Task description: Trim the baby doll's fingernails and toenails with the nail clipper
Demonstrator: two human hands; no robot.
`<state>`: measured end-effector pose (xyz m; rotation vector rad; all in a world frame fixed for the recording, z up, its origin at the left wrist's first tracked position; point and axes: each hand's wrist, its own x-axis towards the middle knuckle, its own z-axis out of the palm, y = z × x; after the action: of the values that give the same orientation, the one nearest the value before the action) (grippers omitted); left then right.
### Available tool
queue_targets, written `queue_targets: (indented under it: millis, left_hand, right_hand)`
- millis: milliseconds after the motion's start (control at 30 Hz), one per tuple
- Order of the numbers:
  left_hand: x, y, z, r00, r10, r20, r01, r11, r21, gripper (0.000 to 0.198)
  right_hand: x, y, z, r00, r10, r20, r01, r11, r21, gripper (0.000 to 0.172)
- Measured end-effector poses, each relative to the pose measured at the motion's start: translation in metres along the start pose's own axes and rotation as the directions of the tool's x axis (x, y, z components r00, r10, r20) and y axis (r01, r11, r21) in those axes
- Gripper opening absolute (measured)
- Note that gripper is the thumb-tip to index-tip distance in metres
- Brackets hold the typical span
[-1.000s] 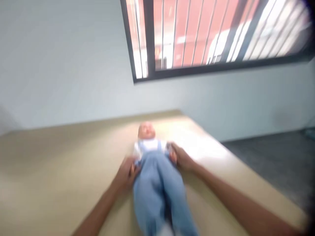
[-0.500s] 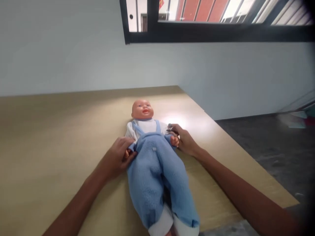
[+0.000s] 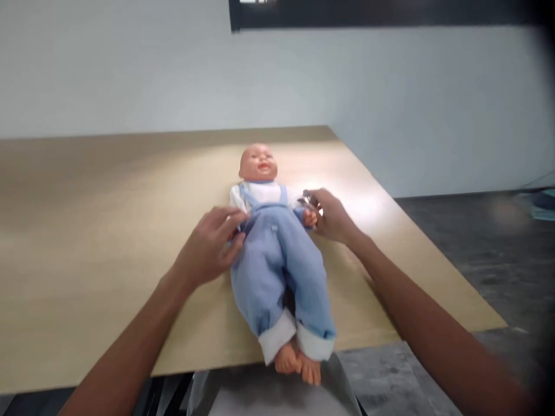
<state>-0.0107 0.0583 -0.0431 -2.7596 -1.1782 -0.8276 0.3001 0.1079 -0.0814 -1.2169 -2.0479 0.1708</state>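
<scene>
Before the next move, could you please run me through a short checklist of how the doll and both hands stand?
1. Plastic baby doll in blue fleece dungarees lies face up on the tan wooden table: ok.
2. Left hand is on the doll's side by the bib: ok.
3. Right hand is at the doll's small hand: ok.
4. Left hand's fingers are gripping the doll: cannot tell.
5. Doll rests fully on the table: not ok, its bare feet overhang the near edge.
6. Both dungaree straps lie over the white shirt: ok.
</scene>
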Motion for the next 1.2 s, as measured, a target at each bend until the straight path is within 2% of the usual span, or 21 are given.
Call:
queue_targets:
  millis: [100,200,400,533,633,733,800,900,1067,1200]
  left_hand:
    - [-0.001,0.0,0.005,0.996,0.084,0.004,-0.084,0.996,0.021,0.023]
    - [-0.004,0.001,0.009,0.992,0.118,0.037,-0.119,0.992,0.032,0.021]
    - [-0.006,0.004,0.004,0.994,0.093,0.05,-0.091,0.995,-0.028,0.022]
    - [-0.003,0.009,0.0,0.995,0.093,0.02,-0.092,0.995,-0.04,0.021]
    - [-0.002,0.004,0.002,1.0,0.019,0.02,-0.018,0.999,-0.036,0.03]
    - [-0.002,-0.01,0.007,0.997,-0.041,0.069,0.048,0.993,-0.111,0.05]
    - [-0.003,-0.02,0.011,0.992,-0.05,0.113,0.07,0.98,-0.186,0.055]
    - [-0.003,-0.03,0.011,0.985,-0.046,0.168,0.093,0.955,-0.283,0.046]
    - [-0.003,-0.029,-0.006,0.964,0.041,0.264,0.076,0.906,-0.417,0.04]
    - [-0.004,-0.029,-0.01,0.96,0.062,0.272,0.079,0.875,-0.478,0.04]
  right_hand:
    - [-0.001,-0.005,-0.003,0.999,-0.035,0.035,0.036,0.999,-0.022,0.025]
    - [-0.002,-0.009,-0.01,0.997,-0.048,0.066,0.052,0.997,-0.056,0.024]
    - [0.003,-0.019,-0.024,0.999,-0.042,0.001,0.042,0.997,-0.058,0.026]
    - [0.005,-0.033,-0.024,0.995,-0.088,-0.054,0.089,0.996,0.023,0.026]
    - [0.003,-0.042,-0.019,0.993,-0.109,-0.046,0.114,0.987,0.116,0.032]
    - [-0.002,-0.05,-0.012,0.994,-0.11,-0.002,0.109,0.978,0.177,0.036]
    - [-0.004,-0.052,-0.009,0.995,-0.098,0.03,0.09,0.979,0.185,0.036]
    - [-0.006,-0.054,-0.009,0.997,-0.069,0.043,0.06,0.981,0.185,0.036]
    - [-0.01,-0.061,-0.017,0.995,-0.056,0.085,0.036,0.976,0.214,0.033]
    - [-0.001,-0.074,-0.03,0.989,-0.084,0.123,0.043,0.952,0.302,0.031]
